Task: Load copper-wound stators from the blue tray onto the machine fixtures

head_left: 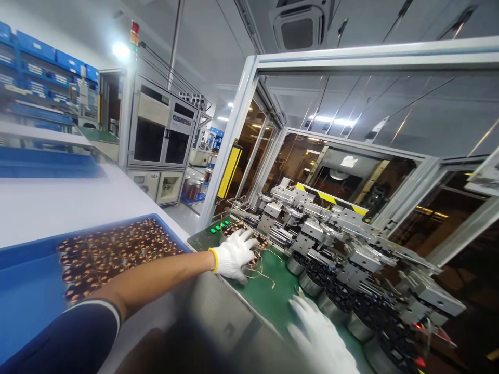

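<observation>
Left hand (234, 254), white-gloved, lies over copper coils (238, 229) on the green bench (265, 296), fingers spread; any pinch is hidden from this view. Right hand (319, 337), also gloved, is blurred at lower right, apparently open, near steel fixtures (312, 228). A blue tray (97, 231) packed with more coils (117, 257) sits at lower left, beside the bench.

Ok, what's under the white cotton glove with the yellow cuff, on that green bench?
Under the left hand are round copper-wire coils on a green work surface, with thin copper leads straying out past the fingers. Whatever lies directly beneath the palm is covered by the glove and cannot be seen.
</observation>
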### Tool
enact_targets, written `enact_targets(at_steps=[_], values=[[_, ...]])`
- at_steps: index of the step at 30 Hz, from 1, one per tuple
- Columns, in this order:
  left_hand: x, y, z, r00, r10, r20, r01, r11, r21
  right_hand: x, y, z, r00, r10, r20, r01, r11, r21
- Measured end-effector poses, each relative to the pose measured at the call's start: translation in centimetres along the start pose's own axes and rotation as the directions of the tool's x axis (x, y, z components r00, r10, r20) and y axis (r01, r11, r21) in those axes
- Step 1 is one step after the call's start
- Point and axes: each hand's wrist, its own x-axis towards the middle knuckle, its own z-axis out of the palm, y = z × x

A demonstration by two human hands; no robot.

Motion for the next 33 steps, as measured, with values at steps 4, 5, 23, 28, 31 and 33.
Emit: enact_targets(at_steps=[4, 5, 23, 28, 31, 33], values=[[-0.5, 1.6, 0.6, 0.996, 0.050, -0.068, -0.060, 0.985, -0.162, -2.3, 3.7, 1.4, 0.993, -0.037, -0.108, 0.039, 0.999, 0.017], [-0.5, 1.6, 0.7, 0.996, 0.058, -0.072, -0.071, 0.976, -0.207, -2.6, 4.0, 1.4, 0.993, -0.025, -0.112, 0.029, 0.999, 0.032], [-0.3, 1.9, 4.4, 0.980, -0.198, 0.022, 0.140, 0.603, -0.785, 10.6, -9.9, -6.7, 0.857, 0.171, 0.486, -0.480, 0.609, 0.632], [-0.5, 1.8, 3.8, 0.973, -0.225, 0.048, 0.175, 0.590, -0.788, 10.2, -6.1, -5.2, 0.893, 0.104, 0.438, -0.371, 0.720, 0.587], [-0.5, 1.9, 3.6, 0.971, -0.235, 0.054, 0.188, 0.601, -0.777, 9.2, -1.9, -5.9, 0.903, 0.159, 0.399, -0.328, 0.855, 0.401], [-0.5, 2.1, 3.5, 0.969, -0.239, 0.062, 0.201, 0.619, -0.759, 8.6, -0.2, -7.5, 0.900, 0.259, 0.350, -0.338, 0.923, 0.187]])
